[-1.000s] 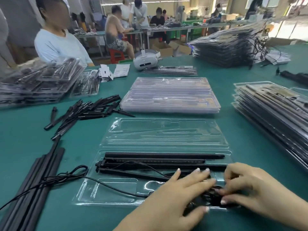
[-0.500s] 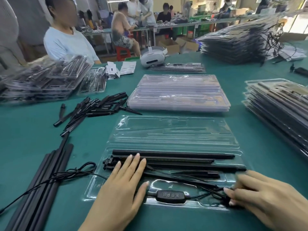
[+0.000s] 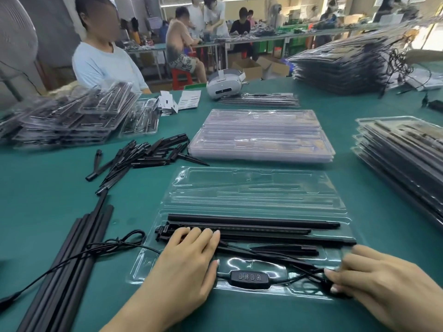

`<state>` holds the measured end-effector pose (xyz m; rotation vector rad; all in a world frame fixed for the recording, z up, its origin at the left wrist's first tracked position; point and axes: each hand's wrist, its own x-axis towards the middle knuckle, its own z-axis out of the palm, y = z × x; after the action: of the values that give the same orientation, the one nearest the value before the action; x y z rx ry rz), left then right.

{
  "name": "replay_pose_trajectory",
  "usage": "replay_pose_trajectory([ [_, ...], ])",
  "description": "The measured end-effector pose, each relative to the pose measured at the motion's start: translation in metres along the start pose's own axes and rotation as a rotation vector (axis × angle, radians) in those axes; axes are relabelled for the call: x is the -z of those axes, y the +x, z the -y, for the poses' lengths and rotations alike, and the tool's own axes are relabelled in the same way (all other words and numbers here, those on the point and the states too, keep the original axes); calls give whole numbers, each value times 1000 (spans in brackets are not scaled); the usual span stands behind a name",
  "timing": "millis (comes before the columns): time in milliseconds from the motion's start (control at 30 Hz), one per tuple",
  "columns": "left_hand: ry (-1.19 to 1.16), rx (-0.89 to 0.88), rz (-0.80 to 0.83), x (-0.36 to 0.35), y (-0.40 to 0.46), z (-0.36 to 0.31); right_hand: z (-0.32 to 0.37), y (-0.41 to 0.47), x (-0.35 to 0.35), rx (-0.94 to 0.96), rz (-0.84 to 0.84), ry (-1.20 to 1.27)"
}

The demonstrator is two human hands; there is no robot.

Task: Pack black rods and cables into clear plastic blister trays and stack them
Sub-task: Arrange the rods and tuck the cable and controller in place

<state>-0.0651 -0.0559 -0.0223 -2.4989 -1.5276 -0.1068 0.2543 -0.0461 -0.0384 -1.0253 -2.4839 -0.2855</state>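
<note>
Head view: cable seating in the clear plastic blister tray (image 3: 239,287).
Left hand (image 3: 184,264) lay flat on the long black rods (image 3: 263,230); right hand (image 3: 374,281) pinched the thin black cable (image 3: 299,267). Next move probably called for tucking, then closing.

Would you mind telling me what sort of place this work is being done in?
Most likely a factory packing line: stacks of filled blister trays stand on a long green table, loose black rods wait to be packed, and other workers sit at benches behind.
</note>
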Motion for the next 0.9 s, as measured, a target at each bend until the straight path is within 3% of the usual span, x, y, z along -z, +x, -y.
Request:
replay_pose_trajectory([
  [100, 6, -25, 74, 8, 9, 3, -3, 5, 5, -138, 71, 133],
  [200, -36, 67, 85, 24, 27, -9, -8, 6, 5, -221, 99, 306],
  [333, -87, -9, 89, 27, 46, -45, -4, 3, 5, -148, 92, 280],
  [400, -254, -161, 193, 18, 51, -62, -5, 0, 7, -67, 102, 242],
  [500, -414, -176, 319, -1, 50, -75, -5, 0, 8, 64, 109, 136],
  [700, -582, -97, 271, -7, 54, -84, -4, -7, 16, 126, 127, 24],
  [833, -473, -139, 121, -17, 55, -84, 4, -14, 12, 141, 105, -103],
  [900, -496, -94, 120, -15, 56, -86, 11, -17, 8, 76, 71, -165],
])
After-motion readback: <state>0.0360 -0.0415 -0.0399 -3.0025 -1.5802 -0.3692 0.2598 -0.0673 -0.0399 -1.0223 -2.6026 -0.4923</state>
